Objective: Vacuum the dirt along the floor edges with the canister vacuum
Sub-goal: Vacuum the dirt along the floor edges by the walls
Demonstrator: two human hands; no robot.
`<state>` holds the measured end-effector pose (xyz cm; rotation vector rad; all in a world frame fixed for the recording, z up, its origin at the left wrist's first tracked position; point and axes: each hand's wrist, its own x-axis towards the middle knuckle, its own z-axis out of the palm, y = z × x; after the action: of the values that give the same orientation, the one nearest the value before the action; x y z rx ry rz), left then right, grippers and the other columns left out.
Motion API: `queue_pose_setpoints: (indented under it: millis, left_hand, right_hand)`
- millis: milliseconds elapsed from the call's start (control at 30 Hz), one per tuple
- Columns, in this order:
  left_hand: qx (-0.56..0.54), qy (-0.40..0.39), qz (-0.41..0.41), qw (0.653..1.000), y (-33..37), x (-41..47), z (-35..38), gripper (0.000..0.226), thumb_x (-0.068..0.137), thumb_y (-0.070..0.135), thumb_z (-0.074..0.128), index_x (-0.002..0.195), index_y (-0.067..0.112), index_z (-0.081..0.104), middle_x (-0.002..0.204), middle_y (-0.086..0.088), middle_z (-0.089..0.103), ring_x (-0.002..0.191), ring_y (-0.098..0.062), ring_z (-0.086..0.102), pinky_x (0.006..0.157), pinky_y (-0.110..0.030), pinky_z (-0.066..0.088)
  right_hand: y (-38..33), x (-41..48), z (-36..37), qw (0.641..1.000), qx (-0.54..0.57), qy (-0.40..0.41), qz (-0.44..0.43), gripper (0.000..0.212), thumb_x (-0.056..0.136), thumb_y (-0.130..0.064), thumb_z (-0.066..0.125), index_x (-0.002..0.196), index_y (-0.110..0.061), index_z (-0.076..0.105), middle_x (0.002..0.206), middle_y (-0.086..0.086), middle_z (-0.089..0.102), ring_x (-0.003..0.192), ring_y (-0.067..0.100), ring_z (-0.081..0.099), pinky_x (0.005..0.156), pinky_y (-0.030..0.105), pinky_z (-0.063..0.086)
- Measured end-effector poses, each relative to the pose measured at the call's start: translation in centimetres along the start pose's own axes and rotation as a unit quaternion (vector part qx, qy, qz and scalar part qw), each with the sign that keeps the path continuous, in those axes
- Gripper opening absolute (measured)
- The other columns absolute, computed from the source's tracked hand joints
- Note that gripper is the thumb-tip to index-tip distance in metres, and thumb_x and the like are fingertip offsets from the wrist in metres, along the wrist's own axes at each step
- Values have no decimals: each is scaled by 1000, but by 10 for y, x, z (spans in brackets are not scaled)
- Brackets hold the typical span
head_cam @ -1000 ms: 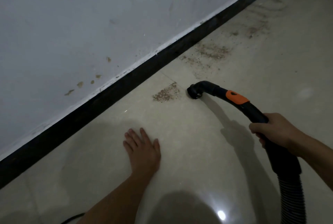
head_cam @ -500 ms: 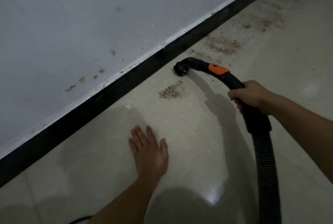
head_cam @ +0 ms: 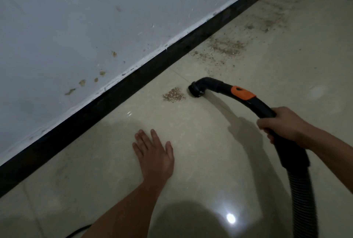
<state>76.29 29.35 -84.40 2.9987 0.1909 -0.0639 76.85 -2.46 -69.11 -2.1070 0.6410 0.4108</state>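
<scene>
The canister vacuum's curved black hose handle [head_cam: 225, 87] lies low over the tiled floor [head_cam: 210, 161], right of centre, with its round open end [head_cam: 195, 90] pointing left and touching or almost touching the floor; which, the view does not settle. An orange slider [head_cam: 242, 93] sits on top of the handle, and behind the grip the ribbed black hose [head_cam: 303, 199] runs down to the near right edge. The right hand [head_cam: 280, 125] grips the handle behind the slider, its fingers [head_cam: 267, 123] curled round the tube. The left hand [head_cam: 154, 153] rests palm down on the floor, near and to the left of the nozzle end, with its fingers straight and slightly spread, holding nothing. Just left of the nozzle end lies a small patch of brown dirt [head_cam: 173, 95], close to it but apart. A larger scatter of dirt [head_cam: 223, 48] lies farther off beside the black baseboard [head_cam: 114, 96], and fainter dirt [head_cam: 271, 23] spreads along the far right. The baseboard runs diagonally from the near left to the far right under a pale wall [head_cam: 76, 17] that bears a few brownish stains [head_cam: 82, 82]. A thin dark cable [head_cam: 76, 233] shows at the near edge, and a bright spot of reflected light [head_cam: 230, 218] shines on the near tiles.
</scene>
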Motion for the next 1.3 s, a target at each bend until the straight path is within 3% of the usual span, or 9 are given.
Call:
queue_pose_setpoints:
  millis: [167, 400, 600, 700, 833, 933, 1100, 1200, 1300]
  left_hand:
    - [3, 0, 8, 1000, -1, 1, -1, 77, 92, 54, 11, 151, 5, 23, 155, -30, 15, 146, -41, 8, 118, -51, 2]
    - [-4, -4, 4, 1000, -2, 1, 0, 75, 93, 53, 13, 152, 6, 18, 156, -29, 10, 146, -40, 3, 117, -49, -4]
    - [-9, -21, 4, 1000, -2, 0, -2, 76, 93, 54, 9, 153, 8, 10, 157, -27, 2, 147, -38, -5, 118, -49, -7]
    - [-8, -22, 5, 1000, -3, 0, -1, 76, 93, 54, 9, 153, 8, 10, 157, -27, 2, 147, -39, -4, 118, -49, -5]
    - [-11, -20, 4, 1000, -3, 0, -2, 75, 93, 53, 12, 152, 7, 15, 156, -29, 6, 146, -40, 0, 118, -51, -2]
    - [-18, -29, 4, 999, -3, 0, -3, 76, 93, 53, 11, 153, 8, 11, 157, -28, 3, 147, -39, -3, 118, -51, -3]
    - [-4, -43, 5, 999, -3, 0, -6, 79, 91, 55, 4, 153, 8, 9, 157, -28, 1, 146, -40, -4, 118, -50, -4]
    - [5, -60, 29, 998, -10, 1, -9, 84, 85, 58, -7, 154, 11, 0, 158, -26, -6, 147, -38, -8, 119, -49, -6]
    - [4, -53, 55, 997, -20, 1, -10, 82, 88, 59, -3, 154, 11, 5, 158, -25, 0, 147, -38, -1, 119, -47, -1]
  right_hand:
    - [-31, 22, 29, 1000, 20, -8, -15, 10, 79, -4, 65, 73, -1, 58, 53, 13, 55, 45, 23, 50, 49, 33, 48]
    - [-4, -2, 7, 998, -50, -36, -19, 13, 81, -3, 67, 79, 5, 57, 53, 15, 56, 46, 27, 52, 51, 36, 48]
    - [-13, 14, 36, 1000, -4, 2, -21, 10, 79, -4, 67, 77, 2, 59, 54, 16, 57, 46, 26, 53, 52, 37, 49]
    - [-27, 20, 48, 999, -12, -37, -35, 10, 79, -5, 67, 76, -1, 58, 54, 14, 57, 46, 26, 52, 52, 37, 49]
    - [-39, 29, 51, 999, -13, -9, -46, 10, 79, -6, 68, 78, -1, 59, 51, 10, 57, 41, 23, 52, 50, 35, 49]
    - [-48, 27, 54, 997, -41, -39, -55, 10, 79, -7, 67, 78, -4, 58, 51, 10, 56, 41, 23, 52, 48, 32, 47]
    - [-58, 21, 61, 994, -74, -38, -70, 11, 77, -11, 68, 80, -7, 58, 53, 8, 59, 39, 21, 54, 46, 29, 46]
    - [-56, 9, 59, 989, -98, -79, -75, 10, 77, -8, 68, 79, -9, 58, 49, 5, 57, 38, 20, 52, 44, 27, 44]
    - [-32, -3, 38, 995, -77, -37, -55, 9, 77, -7, 67, 78, -6, 58, 48, 7, 57, 39, 22, 52, 44, 30, 46]
